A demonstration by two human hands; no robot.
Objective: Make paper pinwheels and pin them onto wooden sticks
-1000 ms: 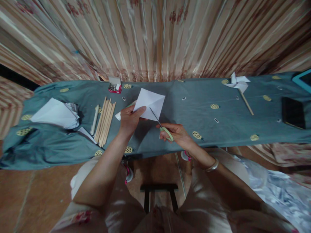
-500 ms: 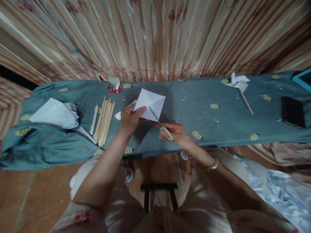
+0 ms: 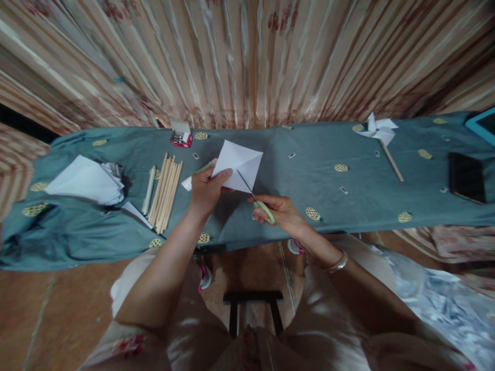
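A square sheet of white paper [image 3: 242,157] with creases is pinched at its left corner by my left hand [image 3: 207,189], thumb on top. My right hand [image 3: 281,212] grips a pair of scissors [image 3: 264,211] by its pale green handles. The blades lie along the near right part of the paper, their tip pointing toward its middle; they look closed or nearly so. Both hands are held over the cloth-covered table. Partly hidden behind my left hand lies a white and green packet [image 3: 188,183].
On the patterned green tablecloth [image 3: 286,175] lie a stack of white paper [image 3: 83,180], several wooden sticks [image 3: 167,196], a white tube [image 3: 149,190] and a small red box of metal pieces [image 3: 181,136]. To the right are a paper pinwheel [image 3: 381,129] on a stick and a dark phone-like object [image 3: 466,178].
Almost nothing differs. The view has shifted very slightly; the paper, the scissors and both hands keep the same places relative to each other.
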